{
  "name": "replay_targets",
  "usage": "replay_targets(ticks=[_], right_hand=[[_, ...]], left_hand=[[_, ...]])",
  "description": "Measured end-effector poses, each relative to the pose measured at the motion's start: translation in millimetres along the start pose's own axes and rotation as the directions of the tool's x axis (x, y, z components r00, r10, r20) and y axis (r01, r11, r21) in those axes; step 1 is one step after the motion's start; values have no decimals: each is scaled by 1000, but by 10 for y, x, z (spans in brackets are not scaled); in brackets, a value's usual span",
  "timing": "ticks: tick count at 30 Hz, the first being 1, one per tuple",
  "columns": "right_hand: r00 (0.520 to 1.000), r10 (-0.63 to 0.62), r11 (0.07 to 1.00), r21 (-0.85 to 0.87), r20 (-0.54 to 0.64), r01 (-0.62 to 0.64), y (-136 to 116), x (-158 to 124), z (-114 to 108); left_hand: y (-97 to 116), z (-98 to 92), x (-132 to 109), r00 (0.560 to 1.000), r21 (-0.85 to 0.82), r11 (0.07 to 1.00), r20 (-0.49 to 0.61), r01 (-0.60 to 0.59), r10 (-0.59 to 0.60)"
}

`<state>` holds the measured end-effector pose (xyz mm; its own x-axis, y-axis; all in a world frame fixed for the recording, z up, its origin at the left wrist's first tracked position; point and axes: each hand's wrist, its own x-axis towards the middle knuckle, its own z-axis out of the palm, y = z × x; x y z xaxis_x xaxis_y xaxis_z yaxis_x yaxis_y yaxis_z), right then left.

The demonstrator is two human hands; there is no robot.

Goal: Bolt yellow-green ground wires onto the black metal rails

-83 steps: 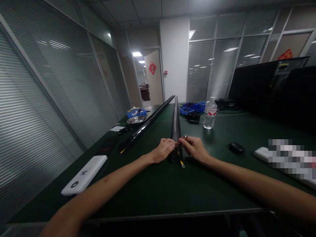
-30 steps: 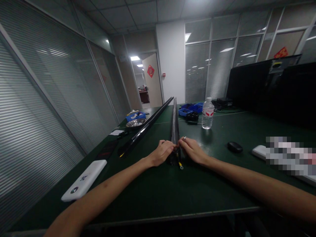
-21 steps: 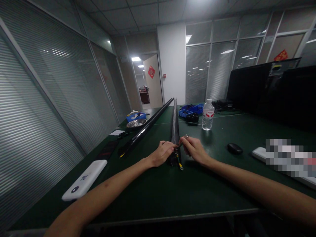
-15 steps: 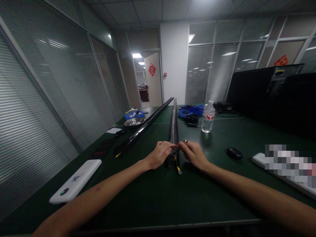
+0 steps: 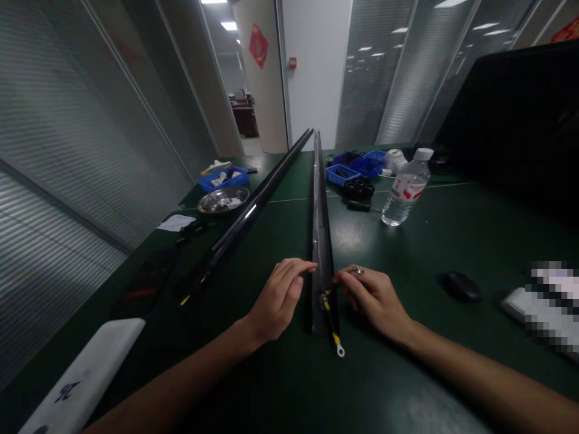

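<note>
A long dark channel-shaped rail (image 5: 321, 241) lies lengthwise on the green table. At its near end a yellow-and-green wire (image 5: 327, 306) sticks out, ending in a ring terminal (image 5: 340, 349). My left hand (image 5: 277, 301) is on the rail's left side, fingers stretched out, the tips at its left wall. My right hand (image 5: 373, 296), wearing a ring, is closed in a pinch at the right wall, just above the wire. Whatever lies between its fingertips is too small to make out. A second dark rail (image 5: 253, 214) rests at an angle to the left.
To the left are a metal bowl (image 5: 224, 200), a blue basket (image 5: 237, 179) and a white device (image 5: 85, 377). On the right stand blue bins (image 5: 342, 175), a water bottle (image 5: 407, 188), a screwdriver (image 5: 359, 206) and a black mouse (image 5: 461, 286). A dark monitor (image 5: 520, 132) rises behind them.
My head view has tipped down and come closer. My hands have moved apart: the left fingers have come off the rail's middle, while the right still pinches at the right wall.
</note>
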<state>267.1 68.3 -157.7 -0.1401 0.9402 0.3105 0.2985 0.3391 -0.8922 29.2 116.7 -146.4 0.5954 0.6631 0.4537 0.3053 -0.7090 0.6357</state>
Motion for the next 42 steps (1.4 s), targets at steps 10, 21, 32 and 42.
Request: replay_targets(ticks=[10,21,32,42], right_hand=[[999,-33,999,-3,3,33,12,9,-12],[999,-41,998,-54,14,42,-21,59,-4],[965,-32,999,-10,262,35,0,231,-141],[940,-53,985,-138,336,105,-240,288,-154]], left_hand=[[-90,-6,16,1000,-84,996,-11,2,-3],[-142,-30,29,998,-208,976,-20,59,-64],[-164,-34,43,993,-288,952,-31,101,-114],[-160,-68,38,994,-292,951,5,102,-106]])
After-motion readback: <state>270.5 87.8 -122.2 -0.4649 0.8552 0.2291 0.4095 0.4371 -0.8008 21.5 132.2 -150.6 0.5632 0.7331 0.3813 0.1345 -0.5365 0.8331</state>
